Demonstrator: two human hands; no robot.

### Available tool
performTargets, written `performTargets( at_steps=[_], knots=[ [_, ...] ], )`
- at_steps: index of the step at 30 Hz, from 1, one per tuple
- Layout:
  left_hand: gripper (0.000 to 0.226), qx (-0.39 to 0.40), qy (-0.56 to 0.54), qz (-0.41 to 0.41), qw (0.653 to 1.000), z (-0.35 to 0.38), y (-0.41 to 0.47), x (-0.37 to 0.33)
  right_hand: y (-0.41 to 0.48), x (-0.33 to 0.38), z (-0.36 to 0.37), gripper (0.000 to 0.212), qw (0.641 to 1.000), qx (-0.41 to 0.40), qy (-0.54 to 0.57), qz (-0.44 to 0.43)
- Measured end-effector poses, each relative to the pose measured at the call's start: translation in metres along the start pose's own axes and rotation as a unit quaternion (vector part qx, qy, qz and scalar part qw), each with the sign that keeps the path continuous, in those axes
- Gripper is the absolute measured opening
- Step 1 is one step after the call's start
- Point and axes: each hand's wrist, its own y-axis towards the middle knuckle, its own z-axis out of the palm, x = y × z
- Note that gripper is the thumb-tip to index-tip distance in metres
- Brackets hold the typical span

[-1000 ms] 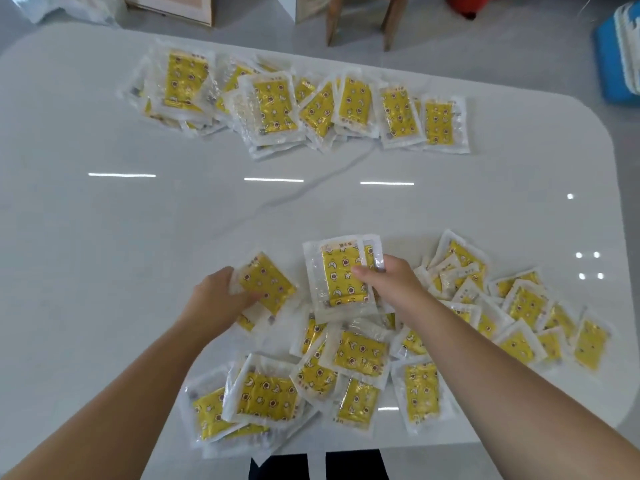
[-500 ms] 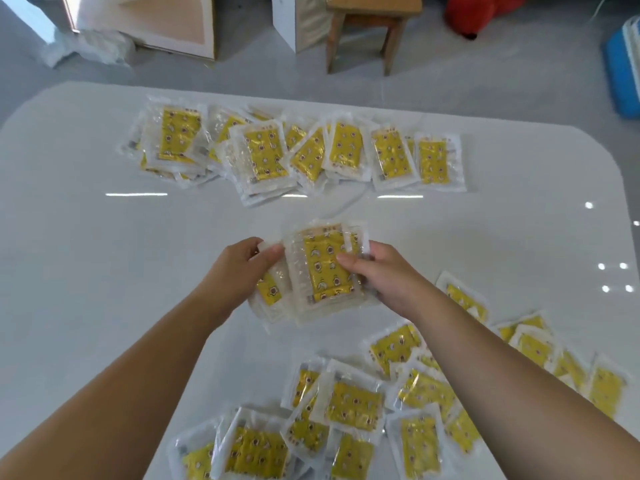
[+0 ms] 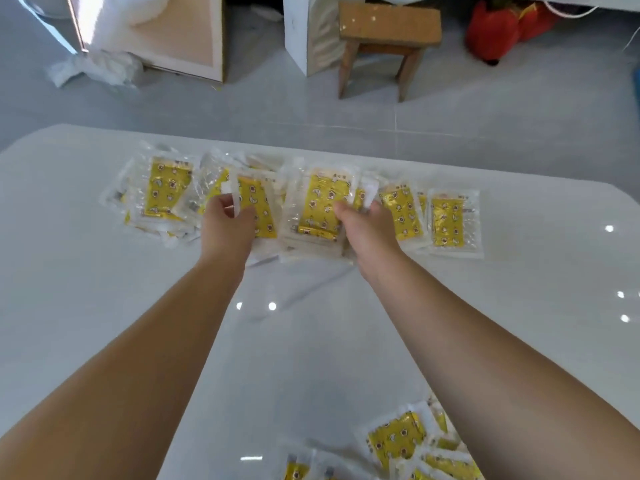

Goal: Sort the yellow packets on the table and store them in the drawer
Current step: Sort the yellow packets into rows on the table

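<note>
Two groups of yellow packets are lying on the white worktop (image 3: 104,306). A far row of packets (image 3: 166,188) is running left to right near the far edge. A near heap of packets (image 3: 398,438) is sitting at the near right, partly hidden under my right forearm.

Both arms are stretching out to the far row.

My left hand (image 3: 227,230) is pinching a single packet (image 3: 256,209) by its clear edge, with the thumb on the near side and the fingers on the other. That packet is standing tilted over the left-middle of the row.

My right hand (image 3: 363,230) is grasping a stack of packets (image 3: 322,206). The thumb is lying across the top yellow face and the fingers are curling round the right side, mostly out of sight. The stack is sitting over the middle of the row. I cannot tell whether its lower edge is touching the packets beneath.

Packets in the far row are overlapping each other, more thickly at the left end. At the right end, the last packet (image 3: 453,220) is lying flat, just beside its neighbour.

Ceiling lights are glinting off the glossy worktop.

Beyond the worktop the grey floor (image 3: 242,109) is showing. A wooden stool (image 3: 388,29) is standing on it, with a white box (image 3: 301,32) just beside it on the left. A red object (image 3: 495,36), too blurred to make out, is lying to the stool's right. Crumpled white wrapping (image 3: 97,67) is lying at the far left.
</note>
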Motion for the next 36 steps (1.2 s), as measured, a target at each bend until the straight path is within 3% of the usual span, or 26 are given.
performTargets(
  at_steps=[4,7,11,13,16,20,28,30,33,36],
  knots=[
    [0.018,-0.034,0.137,0.036,0.989,0.007,0.028,-0.005,0.017,0.005,0.020,0.038,0.998,-0.009,-0.065,-0.006],
    [0.024,-0.036,0.212,0.057,0.975,0.001,0.035,0.002,0.019,0.006,0.004,0.022,0.998,-0.018,-0.054,0.002],
    [0.042,-0.045,0.284,0.135,0.948,-0.005,0.029,0.008,0.025,0.012,-0.026,0.036,0.998,-0.059,0.002,0.035],
    [0.041,-0.037,0.293,0.163,0.941,-0.003,0.021,0.007,0.030,0.013,-0.036,0.040,0.997,-0.058,-0.015,0.046],
    [0.037,-0.023,0.300,0.179,0.937,0.000,0.008,0.007,0.036,0.014,-0.051,0.030,0.994,-0.068,-0.067,0.048],
    [0.031,-0.004,0.310,0.215,0.926,0.002,-0.009,0.016,0.051,0.012,-0.076,0.027,0.985,-0.122,-0.120,0.029],
    [0.022,0.075,0.282,0.198,0.936,-0.003,-0.066,0.063,0.052,-0.014,-0.101,0.023,0.930,-0.146,-0.331,-0.070],
    [0.021,0.101,0.299,0.184,0.931,-0.015,-0.085,0.085,0.030,-0.029,-0.100,0.035,0.926,-0.129,-0.340,-0.100],
    [0.019,0.141,0.338,0.166,0.916,-0.041,-0.113,0.116,-0.021,-0.057,-0.095,0.034,0.924,-0.070,-0.339,-0.164],
    [0.020,0.185,0.410,0.162,0.878,-0.073,-0.139,0.144,-0.076,-0.095,-0.084,0.029,0.912,0.012,-0.368,-0.179]
  ],
)
